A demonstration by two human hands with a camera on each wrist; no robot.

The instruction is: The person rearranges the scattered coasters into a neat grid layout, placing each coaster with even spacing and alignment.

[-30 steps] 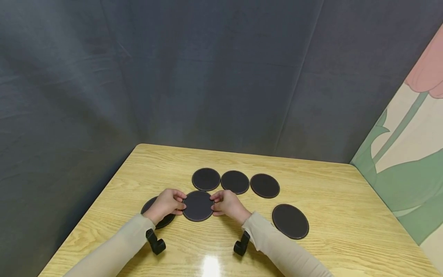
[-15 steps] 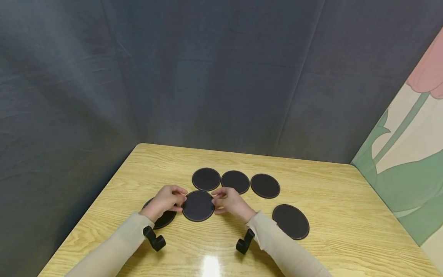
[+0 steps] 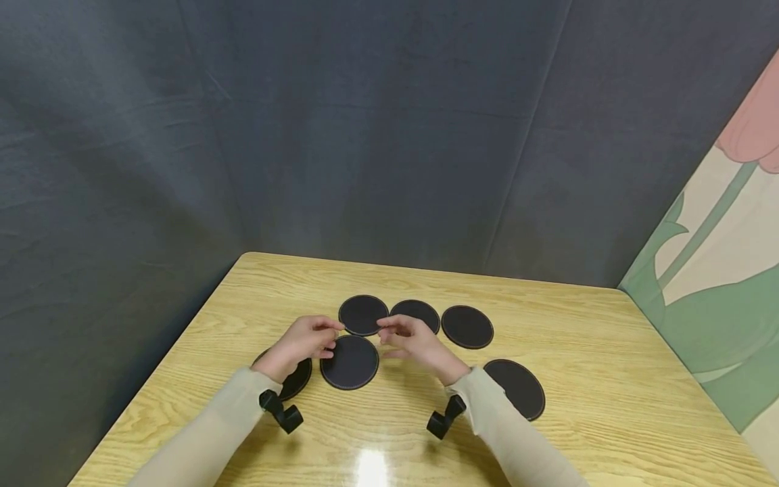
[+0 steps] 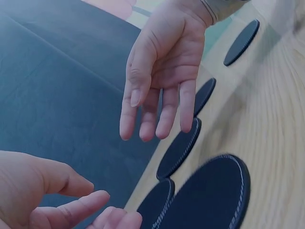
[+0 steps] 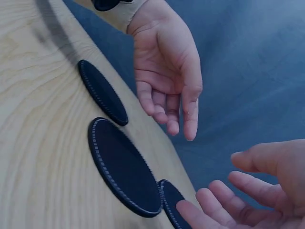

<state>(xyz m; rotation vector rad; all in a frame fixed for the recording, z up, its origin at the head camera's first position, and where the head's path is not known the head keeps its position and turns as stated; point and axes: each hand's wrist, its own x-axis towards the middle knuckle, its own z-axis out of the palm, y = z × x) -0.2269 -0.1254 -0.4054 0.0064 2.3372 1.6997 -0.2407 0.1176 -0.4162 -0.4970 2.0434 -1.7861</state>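
Both hands hover above the table with nothing in them. My left hand (image 3: 309,339) is over the left edge of a round black coaster (image 3: 349,363), its fingers loosely bent. To the right of that coaster is my right hand (image 3: 415,345), fingers relaxed and apart from it. In the left wrist view the same coaster (image 4: 209,195) lies flat, with pale stitching round its rim. Another black coaster (image 3: 296,381) lies partly hidden under the left wrist. Behind the hands a row holds a left coaster (image 3: 362,314), a middle coaster (image 3: 420,311) partly covered by the right hand, and a right coaster (image 3: 467,327).
One more black coaster (image 3: 520,389) lies to the right, partly behind the right sleeve. The wooden table (image 3: 608,379) ends at a dark curtain (image 3: 377,135) at the back and left. A flower-patterned cloth (image 3: 718,304) hangs on the right.
Both hands have let go of the near middle coaster's edges and lifted up and slightly forward. The coasters have stayed in place.
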